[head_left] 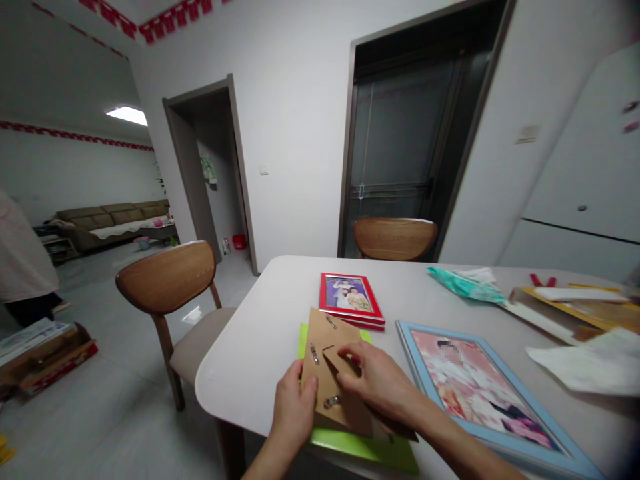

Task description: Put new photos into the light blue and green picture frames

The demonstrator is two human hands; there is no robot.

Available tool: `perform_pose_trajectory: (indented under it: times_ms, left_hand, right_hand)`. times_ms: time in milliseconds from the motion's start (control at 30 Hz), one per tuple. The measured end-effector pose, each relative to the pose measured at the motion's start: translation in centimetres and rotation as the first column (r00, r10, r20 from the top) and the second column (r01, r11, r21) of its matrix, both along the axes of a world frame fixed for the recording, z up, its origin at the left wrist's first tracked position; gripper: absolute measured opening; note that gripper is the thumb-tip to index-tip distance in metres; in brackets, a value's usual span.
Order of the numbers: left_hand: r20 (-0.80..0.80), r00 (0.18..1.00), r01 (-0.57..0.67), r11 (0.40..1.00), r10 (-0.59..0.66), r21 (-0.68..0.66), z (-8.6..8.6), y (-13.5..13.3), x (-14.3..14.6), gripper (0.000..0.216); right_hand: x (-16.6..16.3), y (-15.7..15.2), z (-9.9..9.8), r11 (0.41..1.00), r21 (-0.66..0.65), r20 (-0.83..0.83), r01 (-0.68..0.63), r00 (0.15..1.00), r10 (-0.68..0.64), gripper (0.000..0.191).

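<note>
Item: green frame (360,445), face down at the near edge of the desk (260,333), straight before us, with the brown backing (323,337) and its metal clips uppermost
Long axis: runs away from us, far end leaning left
Left hand (293,407): closed on the near left edge, thumb atop the backing, fingers curled round it
Right hand (373,380): reaches further in, fingers bent, tips on the dark strut (334,365) at the backing's middle; we cannot tell whether they pinch or only press
Nearer the strut: right hand
Beyond the far end: red frame (350,297)
To our right, apart: blue frame (480,393), face up
</note>
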State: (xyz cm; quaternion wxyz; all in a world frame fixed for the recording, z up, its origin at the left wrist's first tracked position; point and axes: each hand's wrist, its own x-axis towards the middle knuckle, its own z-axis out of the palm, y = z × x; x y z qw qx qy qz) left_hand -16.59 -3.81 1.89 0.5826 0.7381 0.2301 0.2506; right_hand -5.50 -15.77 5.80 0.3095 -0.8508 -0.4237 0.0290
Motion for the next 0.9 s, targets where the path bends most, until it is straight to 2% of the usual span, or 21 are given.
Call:
perform_pose_trajectory:
  times_ms: [67,133,200,300,433,600,667,733,767,833,900]
  left_hand:
    - [0.003,1.000,0.020,0.997,-0.020,-0.073,0.5,1.1,-0.1,0.029]
    - [0.000,1.000,0.000,0.991,0.000,-0.135,0.5,2.8,-0.7,0.031]
    - [-0.018,0.999,-0.037,0.985,0.035,-0.166,0.2,4.7,-1.8,0.032]
    - [-0.065,0.994,-0.098,0.982,0.089,-0.163,-0.5,7.6,-3.5,0.031]
    - [-0.139,0.977,-0.174,0.982,0.163,-0.072,-1.4,10.1,-4.7,0.028]
    - [-0.206,0.939,-0.249,0.957,0.276,0.151,-1.9,11.0,-5.1,0.033]
    - [-0.224,0.918,-0.274,0.930,0.329,0.245,-1.9,11.0,-5.3,0.036]
    - [-0.218,0.907,-0.280,0.901,0.361,0.330,-1.9,10.8,-5.4,0.037]
    - [-0.208,0.906,-0.277,0.888,0.369,0.367,-1.8,10.5,-5.3,0.037]
    - [-0.182,0.914,-0.260,0.868,0.363,0.423,-1.4,9.2,-4.9,0.038]
    - [-0.155,0.941,-0.200,0.865,0.300,0.460,-0.8,6.8,-4.0,0.040]
  right_hand:
    - [0.1,-0.1,0.5,0.998,0.050,-0.025,-0.031,0.999,0.032,0.033]
    - [0.8,-0.5,0.2,0.998,0.068,-0.021,-0.001,1.000,0.003,0.038]
    - [1.8,-1.4,-0.8,0.996,0.036,0.023,0.080,0.997,-0.080,0.040]
    - [3.2,-2.8,-3.1,0.981,-0.081,0.065,0.173,0.984,-0.168,0.044]
    - [3.5,-3.5,-5.2,0.959,-0.180,0.062,0.217,0.976,-0.209,0.051]
    - [4.2,-3.2,-5.3,0.962,-0.145,0.045,0.232,0.973,-0.228,0.054]
    - [4.5,-3.3,-5.0,0.965,-0.090,-0.060,0.245,0.966,-0.251,0.057]
    - [4.5,-3.4,-4.5,0.966,-0.004,-0.282,0.260,0.926,-0.250,0.062]
    - [4.4,-3.5,-4.2,0.961,0.052,-0.429,0.271,0.875,-0.224,0.065]
    - [3.7,-3.5,-3.2,0.933,0.169,-0.696,0.317,0.709,-0.115,0.068]
    - [2.7,-3.4,-2.0,0.886,0.268,-0.834,0.380,0.551,0.016,0.069]
